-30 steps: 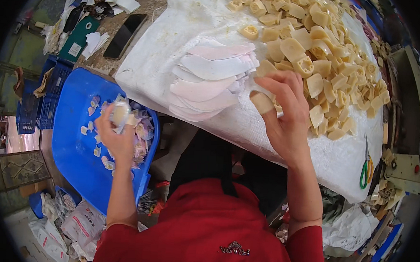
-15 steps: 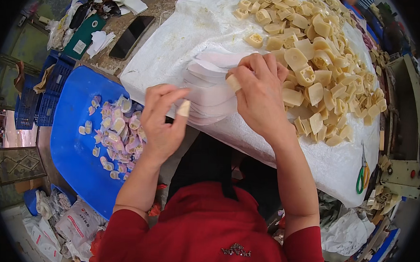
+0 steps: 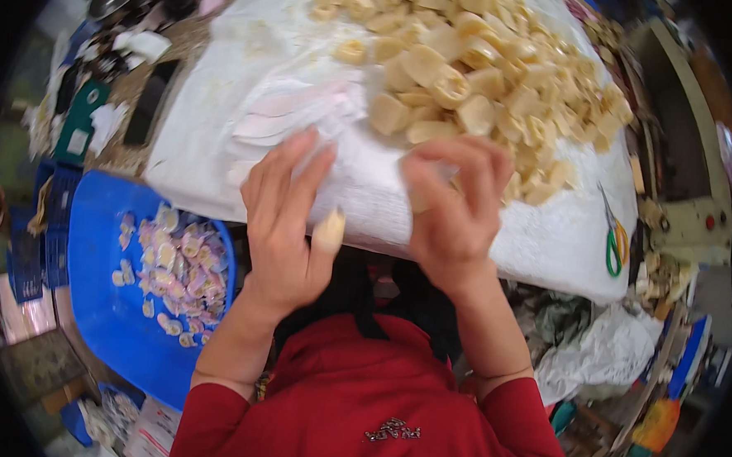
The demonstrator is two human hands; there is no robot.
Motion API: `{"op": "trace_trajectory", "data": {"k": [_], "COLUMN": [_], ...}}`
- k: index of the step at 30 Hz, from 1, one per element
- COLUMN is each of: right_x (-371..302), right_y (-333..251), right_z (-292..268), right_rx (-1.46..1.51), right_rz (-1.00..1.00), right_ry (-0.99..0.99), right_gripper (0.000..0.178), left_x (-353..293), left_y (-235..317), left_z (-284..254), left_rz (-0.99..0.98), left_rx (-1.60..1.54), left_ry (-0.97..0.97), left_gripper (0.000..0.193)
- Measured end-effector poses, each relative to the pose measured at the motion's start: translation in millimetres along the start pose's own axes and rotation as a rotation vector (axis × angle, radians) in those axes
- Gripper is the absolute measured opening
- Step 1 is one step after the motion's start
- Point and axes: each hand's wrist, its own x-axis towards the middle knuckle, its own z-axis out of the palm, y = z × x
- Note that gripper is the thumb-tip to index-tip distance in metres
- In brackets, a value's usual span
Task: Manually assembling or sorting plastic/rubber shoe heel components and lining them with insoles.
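Thin pale pink and white fabric-like pieces point(image 3: 293, 113) lie in a loose, overlapping stack on a white woven sheet point(image 3: 359, 199). My left hand point(image 3: 287, 224) rests at the near edge of this stack, fingers stretched out and thumb apart, with a beige cover on the thumb. To its right, my right hand point(image 3: 458, 213) is raised over the sheet's front edge with its fingers curled. Motion blurs its fingertips, so whether it holds anything is unclear. Just beyond it spreads a heap of tan, cup-like moulded pieces point(image 3: 490, 78).
A blue tub point(image 3: 102, 297) at the left holds small pink and cream pieces point(image 3: 182, 268). Scissors point(image 3: 612, 241) with green and orange handles lie at the sheet's right edge. A dark phone point(image 3: 151, 101) sits at the far left, and crumpled white plastic point(image 3: 604, 353) lies lower right.
The whole view has shifted, so the table appears further left and higher. My hands have moved nearer the sheet's front edge relative to the stack. The left fingers have straightened; the right hand has come off the stack.
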Motion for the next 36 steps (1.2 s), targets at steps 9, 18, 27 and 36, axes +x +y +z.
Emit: {"op": "trace_trajectory", "data": {"k": [9, 18, 27, 36], "right_x": [-65.1, -37.5, -66.3, -118.5], "right_y": [21.0, 81.9, 90.2, 71.7], "right_z": [-52.4, -69.4, -71.1, -86.8], "right_rx": [0.122, -0.216, 0.166, -0.341], "right_rz": [0.175, 0.049, 0.625, 0.535], "right_ry": [-0.198, -0.594, 0.063, -0.158], "right_gripper": [0.037, 0.047, 0.052, 0.054], "left_x": [-33.1, -12.1, -17.0, -26.4], "left_y": [36.1, 43.6, 40.7, 35.6], "left_z": [50.2, 82.5, 99.7, 89.0], "left_rz": [-0.81, -0.414, -0.134, -0.733], "left_rx": [-1.396, -1.128, -0.831, -1.321], "left_ry": [-0.21, -0.651, -0.478, -0.304], "left_gripper": [0.044, 0.038, 0.031, 0.037]}}
